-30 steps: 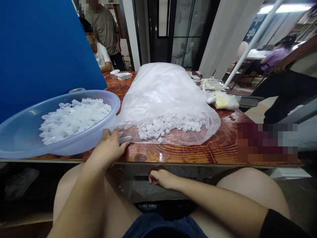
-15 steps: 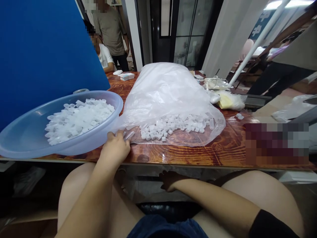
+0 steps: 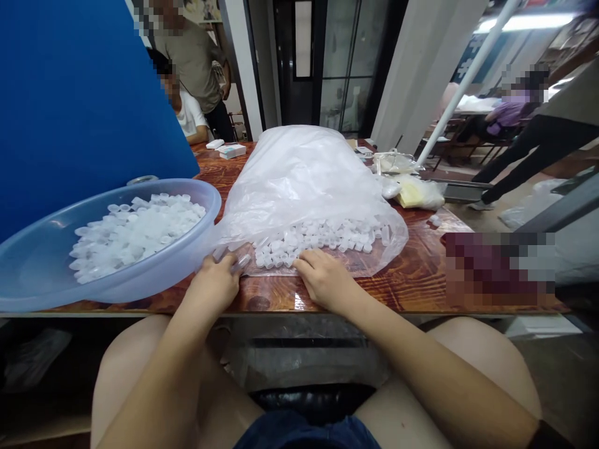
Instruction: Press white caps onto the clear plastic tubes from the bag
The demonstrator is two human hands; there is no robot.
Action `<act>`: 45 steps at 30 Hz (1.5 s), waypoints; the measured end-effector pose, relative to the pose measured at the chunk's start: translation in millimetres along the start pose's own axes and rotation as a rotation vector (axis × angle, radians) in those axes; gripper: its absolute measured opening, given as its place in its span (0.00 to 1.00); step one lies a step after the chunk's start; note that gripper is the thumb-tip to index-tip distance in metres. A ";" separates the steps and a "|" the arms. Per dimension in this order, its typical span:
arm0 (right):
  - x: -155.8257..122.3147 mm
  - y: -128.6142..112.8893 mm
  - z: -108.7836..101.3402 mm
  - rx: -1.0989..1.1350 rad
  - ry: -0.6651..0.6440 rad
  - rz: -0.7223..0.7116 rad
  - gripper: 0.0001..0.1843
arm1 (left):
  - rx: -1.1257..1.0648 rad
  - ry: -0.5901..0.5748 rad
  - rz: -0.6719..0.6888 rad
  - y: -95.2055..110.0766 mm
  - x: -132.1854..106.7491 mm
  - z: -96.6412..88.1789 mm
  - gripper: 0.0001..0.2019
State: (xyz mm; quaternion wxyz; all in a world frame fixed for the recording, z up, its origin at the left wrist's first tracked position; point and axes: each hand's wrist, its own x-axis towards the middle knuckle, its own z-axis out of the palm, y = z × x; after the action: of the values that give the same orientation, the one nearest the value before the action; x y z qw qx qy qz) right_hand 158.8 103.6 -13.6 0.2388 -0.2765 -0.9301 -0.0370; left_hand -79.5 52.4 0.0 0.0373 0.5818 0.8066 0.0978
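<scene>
Left hand (image 3: 215,285) pinches a clear tube (image 3: 242,262) beside the bowl (image 3: 208,215); right hand (image 3: 324,279) lies open on the plastic bag (image 3: 304,178)

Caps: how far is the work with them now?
Done: the basin holds a heap of caps. In hand: the left hand and right hand touch the bag at its open edge. Left: a row of caps lies inside the bag.
</scene>
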 end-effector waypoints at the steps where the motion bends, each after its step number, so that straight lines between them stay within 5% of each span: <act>1: 0.2 2.1 3.1 -0.013 -0.047 0.020 0.13 | 0.030 -0.016 -0.011 -0.2 0.4 -1.7 0.20; 10: 7.5 2.2 10.9 0.157 -0.098 0.191 0.08 | -0.032 -0.062 -0.001 -6.1 -0.8 -19.2 0.17; 14: 8.8 4.4 14.3 0.217 -0.084 0.233 0.06 | -0.233 -0.030 0.152 2.6 -11.3 -24.5 0.15; 20: 6.6 7.4 5.3 0.321 -0.035 0.284 0.05 | -0.422 -0.212 0.281 29.5 -26.6 -22.0 0.12; 27: 11.4 -1.7 -16.2 1.033 0.245 0.529 0.12 | -0.669 -0.281 0.269 38.8 -31.8 -16.3 0.14; 30: 12.6 -7.0 -20.2 1.217 0.351 0.499 0.16 | -0.764 -0.334 0.223 40.4 -33.6 -16.0 0.17; 38: 8.4 -4.4 -31.7 1.126 0.195 0.360 0.10 | -0.852 -0.400 0.205 37.4 -35.3 -19.5 0.21; 45: 2.6 -1.8 -48.1 0.786 0.206 -0.045 0.08 | -0.915 -0.503 0.240 35.1 -37.9 -24.3 0.21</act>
State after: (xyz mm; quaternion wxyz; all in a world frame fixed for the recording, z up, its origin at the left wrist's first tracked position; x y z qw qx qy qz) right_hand 176.3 93.7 30.1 0.4174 -0.1385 -0.8505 0.2885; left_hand -38.9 24.4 28.7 0.4677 0.5998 0.5753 0.3008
